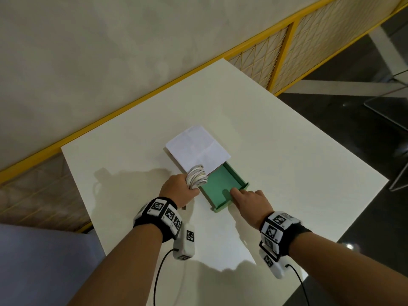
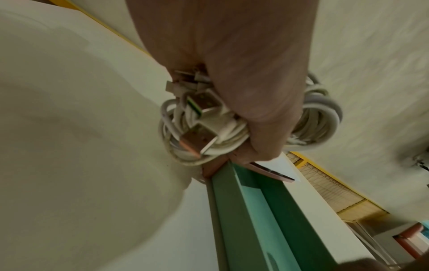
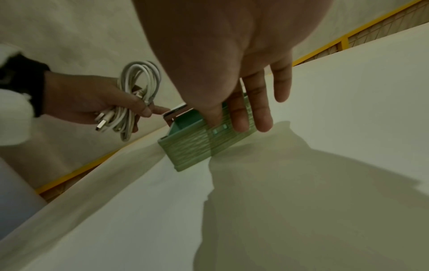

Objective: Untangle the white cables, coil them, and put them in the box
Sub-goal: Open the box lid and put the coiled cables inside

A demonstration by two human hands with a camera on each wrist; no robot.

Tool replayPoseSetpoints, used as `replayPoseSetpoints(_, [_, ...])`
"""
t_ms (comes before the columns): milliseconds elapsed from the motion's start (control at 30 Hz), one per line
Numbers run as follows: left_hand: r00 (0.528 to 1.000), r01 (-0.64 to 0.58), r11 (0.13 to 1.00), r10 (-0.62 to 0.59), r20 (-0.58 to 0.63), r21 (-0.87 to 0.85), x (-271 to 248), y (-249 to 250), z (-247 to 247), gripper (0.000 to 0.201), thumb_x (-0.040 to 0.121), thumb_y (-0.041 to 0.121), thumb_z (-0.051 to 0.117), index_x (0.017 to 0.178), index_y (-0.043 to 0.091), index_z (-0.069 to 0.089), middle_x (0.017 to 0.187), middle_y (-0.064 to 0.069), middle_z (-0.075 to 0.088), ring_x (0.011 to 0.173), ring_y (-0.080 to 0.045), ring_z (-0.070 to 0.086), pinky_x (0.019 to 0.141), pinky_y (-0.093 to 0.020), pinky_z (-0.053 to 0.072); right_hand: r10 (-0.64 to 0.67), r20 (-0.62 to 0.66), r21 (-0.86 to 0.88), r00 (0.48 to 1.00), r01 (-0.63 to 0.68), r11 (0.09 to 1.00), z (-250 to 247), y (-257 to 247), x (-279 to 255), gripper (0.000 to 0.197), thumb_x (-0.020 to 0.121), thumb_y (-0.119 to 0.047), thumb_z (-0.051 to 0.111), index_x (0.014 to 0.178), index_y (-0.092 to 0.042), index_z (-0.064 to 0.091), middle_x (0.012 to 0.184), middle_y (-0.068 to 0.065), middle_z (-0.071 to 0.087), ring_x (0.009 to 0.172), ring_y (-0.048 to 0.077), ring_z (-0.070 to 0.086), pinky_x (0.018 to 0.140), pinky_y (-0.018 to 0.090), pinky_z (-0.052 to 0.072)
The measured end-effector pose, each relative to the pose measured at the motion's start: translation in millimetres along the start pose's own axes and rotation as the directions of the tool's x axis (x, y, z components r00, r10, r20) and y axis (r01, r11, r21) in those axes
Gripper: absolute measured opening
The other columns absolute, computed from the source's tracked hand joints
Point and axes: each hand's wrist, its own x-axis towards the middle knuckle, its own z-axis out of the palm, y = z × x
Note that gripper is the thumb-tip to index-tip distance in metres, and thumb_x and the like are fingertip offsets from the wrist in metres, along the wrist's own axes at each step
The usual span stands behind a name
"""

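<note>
My left hand (image 1: 176,188) grips a coiled bundle of white cables (image 1: 197,178) just above the left corner of the green box (image 1: 238,173). In the left wrist view the cable bundle (image 2: 202,128) shows several USB plugs sticking out under my fist (image 2: 255,91), right over the box wall (image 2: 255,210). My right hand (image 1: 251,199) pinches the box's front wall (image 3: 192,148), thumb inside and fingers (image 3: 239,124) flat on the ribbed outer face. The green tray is slid partly out and holds nothing that I can see.
A white paper-covered lid (image 1: 196,149) covers the far half of the box. Everything sits on a white table (image 1: 287,151). A yellow-framed mesh fence (image 1: 276,54) runs behind the table, and dark floor lies to the right.
</note>
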Motion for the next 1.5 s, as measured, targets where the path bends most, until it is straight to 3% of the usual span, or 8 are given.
replayPoseSetpoints(533, [0.999, -0.045, 0.999, 0.045, -0.018, 0.014, -7, 1, -2, 0.01, 0.073, 0.027, 0.065, 0.069, 0.018, 0.061, 0.06, -0.003, 0.063, 0.062, -0.028, 0.065, 0.063, -0.03, 0.055, 0.057, -0.078, 0.083, 0.995, -0.051, 0.995, 2, 7, -40, 0.019, 0.094, -0.02, 0.038, 0.11, -0.016, 0.047, 0.101, 0.004, 0.068, 0.074, 0.03, 0.064, 0.076, 0.034, 0.041])
replayPoseSetpoints(633, [0.972, -0.185, 0.979, 0.196, -0.128, 0.091, -11, -1, -1, 0.015, 0.076, 0.026, 0.068, 0.088, 0.018, 0.07, 0.062, -0.005, 0.065, 0.06, -0.027, 0.063, 0.061, -0.03, 0.053, 0.127, -0.211, 0.336, 0.969, -0.05, 0.94, -24, -5, -41, 0.013, 0.091, -0.019, 0.048, 0.102, -0.013, 0.05, 0.09, 0.004, 0.067, 0.063, 0.026, 0.06, 0.066, 0.034, 0.048])
replayPoseSetpoints(767, [0.828, -0.501, 0.774, 0.558, -0.044, 0.388, -16, 5, 6, 0.022, 0.062, 0.023, 0.081, 0.061, 0.015, 0.06, 0.045, 0.0, 0.057, 0.037, -0.02, 0.052, 0.051, -0.026, 0.046, 0.108, -0.142, 0.745, 0.984, 0.034, 0.667, -88, -26, -32, 0.054, 0.079, -0.057, 0.05, 0.117, -0.02, 0.045, 0.107, -0.004, 0.057, 0.09, 0.015, 0.056, 0.073, 0.022, 0.046])
replayPoseSetpoints(900, [0.595, -0.648, 0.449, 0.802, 0.042, 0.615, -27, 25, 18, 0.017, 0.072, 0.012, 0.044, 0.061, 0.016, 0.057, 0.047, -0.001, 0.051, 0.042, -0.021, 0.047, 0.057, -0.028, 0.037, -0.12, 0.233, 0.55, 0.965, -0.029, 0.835, -115, -45, -15, 0.067, 0.078, -0.048, 0.065, 0.13, -0.012, 0.042, 0.121, -0.005, 0.054, 0.107, 0.014, 0.054, 0.088, 0.028, 0.046])
replayPoseSetpoints(1000, [0.507, -0.649, 0.365, 0.862, 0.021, 0.667, -30, 39, 20, 0.036, 0.079, 0.003, 0.024, 0.056, 0.017, 0.048, 0.046, -0.001, 0.043, 0.043, -0.021, 0.04, 0.059, -0.03, 0.04, -0.122, 0.425, 0.486, 0.897, -0.112, 0.867, -116, -49, -4, 0.036, 0.076, -0.032, 0.065, 0.097, -0.004, 0.057, 0.087, 0.006, 0.063, 0.075, 0.02, 0.057, 0.066, 0.033, 0.049])
replayPoseSetpoints(1133, [0.53, -0.596, 0.338, 0.847, 0.042, 0.728, -29, 41, 21, 0.037, 0.081, 0.001, 0.026, 0.056, 0.017, 0.047, 0.047, 0.0, 0.041, 0.046, -0.02, 0.04, 0.068, -0.034, 0.047, -0.072, 0.546, 0.446, 0.834, -0.217, 0.868, -114, -51, 1, 0.013, 0.073, -0.025, 0.062, 0.068, -0.015, 0.055, 0.064, -0.003, 0.056, 0.06, 0.015, 0.057, 0.053, 0.025, 0.053])
replayPoseSetpoints(1333, [0.653, -0.556, 0.411, 0.754, 0.074, 0.723, -27, 43, 24, 0.007, 0.062, 0.015, 0.057, 0.058, 0.017, 0.052, 0.049, 0.003, 0.045, 0.051, -0.019, 0.046, 0.077, -0.04, 0.051, -0.027, 0.392, 0.252, 0.92, -0.08, 0.964, -98, -55, 1, 0.026, 0.083, -0.029, 0.053, 0.065, -0.011, 0.046, 0.058, 0.001, 0.048, 0.051, 0.017, 0.043, 0.046, 0.023, 0.032])
replayPoseSetpoints(1500, [0.717, -0.58, 0.476, 0.683, 0.138, 0.661, -20, 47, 31, 0.026, 0.05, 0.024, 0.075, 0.068, 0.019, 0.057, 0.061, 0.005, 0.057, 0.067, -0.018, 0.06, 0.089, -0.041, 0.031, 0.018, 0.312, 0.294, 0.95, -0.115, 0.949, -80, -48, 1, 0.027, 0.084, -0.031, 0.052, 0.063, -0.016, 0.043, 0.059, 0.001, 0.049, 0.05, 0.015, 0.042, 0.047, 0.024, 0.031])
